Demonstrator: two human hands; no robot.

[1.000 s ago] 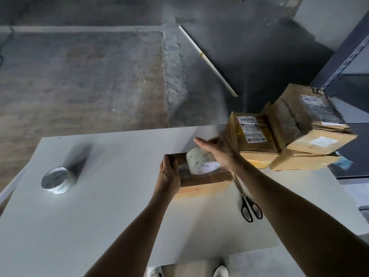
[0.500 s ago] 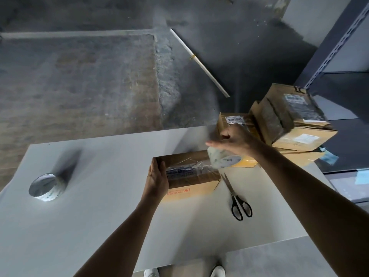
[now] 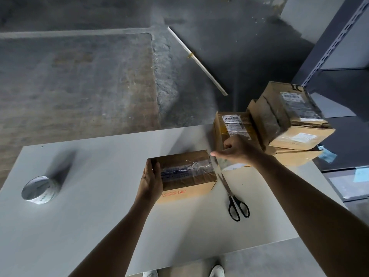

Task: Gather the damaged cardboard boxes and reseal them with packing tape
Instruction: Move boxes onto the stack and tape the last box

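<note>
**Entry: small cardboard box, sealing strip in progress**

Location: the small cardboard box [image 3: 185, 174] lay flat at frame centre on the grey table [image 3: 95, 222].

Hands: the left hand [image 3: 150, 180] gripped the box's left end, fingers wrapped over the edge. The right hand [image 3: 238, 150] was curled round a packing tape roll [image 3: 226, 164], which was largely hidden beneath it, just off the box's right end.

Step, as judged: a clear tape strip [image 3: 185, 169] ran along the box top and the roll had passed the right edge, so the strip looked ready for cutting. The next move probably called for the scissors [image 3: 235, 200], which lay just right of the box with handles toward the lower frame, and for pressing the free end down the side.

Edges and room: the stacked boxes [image 3: 289, 124] crowded the table's upper-right corner, near the right hand, with the top one tilted. A broad stretch of tabletop separated the box from the spare tape roll [image 3: 40, 189] at far left. The shelving upright [image 3: 329, 43] stood beyond, upper right.
</note>
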